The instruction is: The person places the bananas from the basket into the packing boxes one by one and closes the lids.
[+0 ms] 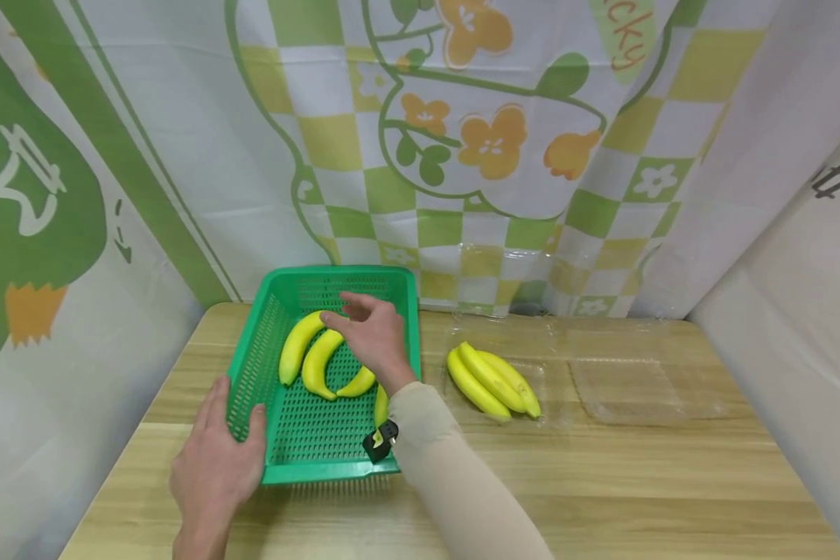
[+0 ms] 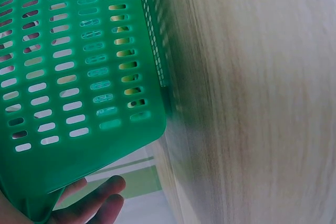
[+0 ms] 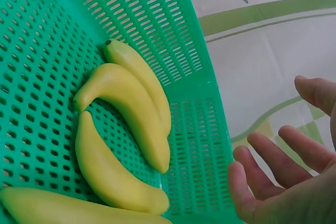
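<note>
4 yellow bananas (image 3: 131,103) in green basket (image 3: 206,69), bare right hand (image 3: 296,195)

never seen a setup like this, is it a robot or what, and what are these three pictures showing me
There is no robot: a person works here bare-handed. The wide picture comes from a camera worn on the head, looking forward and down; the other two come from cameras worn on the left and right wrists.

On the wood-grain table stands a green plastic basket with slotted walls, and four yellow bananas lie inside it. To its right, three more yellow bananas lie in clear plastic packaging.

The left hand grips the basket's rim. The right hand is over the basket, holding nothing.
</note>
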Motion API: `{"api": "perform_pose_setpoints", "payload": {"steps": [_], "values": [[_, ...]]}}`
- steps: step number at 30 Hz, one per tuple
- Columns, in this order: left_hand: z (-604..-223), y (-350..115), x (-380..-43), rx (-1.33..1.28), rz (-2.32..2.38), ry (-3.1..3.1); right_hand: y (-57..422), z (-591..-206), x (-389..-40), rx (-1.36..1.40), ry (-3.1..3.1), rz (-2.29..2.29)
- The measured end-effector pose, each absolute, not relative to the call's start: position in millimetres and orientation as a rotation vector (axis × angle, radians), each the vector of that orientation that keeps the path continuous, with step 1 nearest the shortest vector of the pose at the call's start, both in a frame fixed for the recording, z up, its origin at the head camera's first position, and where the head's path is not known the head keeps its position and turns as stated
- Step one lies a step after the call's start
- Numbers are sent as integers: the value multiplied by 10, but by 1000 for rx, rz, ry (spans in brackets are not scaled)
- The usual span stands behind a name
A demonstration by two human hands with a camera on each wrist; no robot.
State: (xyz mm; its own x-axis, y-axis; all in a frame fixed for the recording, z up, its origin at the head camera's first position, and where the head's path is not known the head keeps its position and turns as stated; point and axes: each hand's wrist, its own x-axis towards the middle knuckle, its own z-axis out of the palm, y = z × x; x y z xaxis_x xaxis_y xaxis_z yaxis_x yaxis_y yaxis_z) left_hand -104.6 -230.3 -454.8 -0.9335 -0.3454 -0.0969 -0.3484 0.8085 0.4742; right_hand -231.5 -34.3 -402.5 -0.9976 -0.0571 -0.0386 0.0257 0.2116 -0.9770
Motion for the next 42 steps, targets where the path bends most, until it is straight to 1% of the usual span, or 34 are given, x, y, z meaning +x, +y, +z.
{"api": "perform_pose_setpoints", "payload": {"steps": [7, 14, 19, 24, 42], "values": [[-4573, -2307, -1040, -577, 797, 2978, -338, -4159, -2382, 85, 2383, -1951], [-4564, -2304, -1033, -586, 796, 2989, -321, -4203, -2403, 173, 2505, -1734], [-4557, -2294, -1035, -585, 800, 2988, -326, -4147, -2399, 133, 2627, -1566], [-4559, -2296, -1049, -578, 806, 2992, -328, -4126, -2395, 164, 2586, -1481], [-4556, -2278, -1051, -563, 818, 3002, -333, -4296, -2464, 99, 2429, -1509]]}}
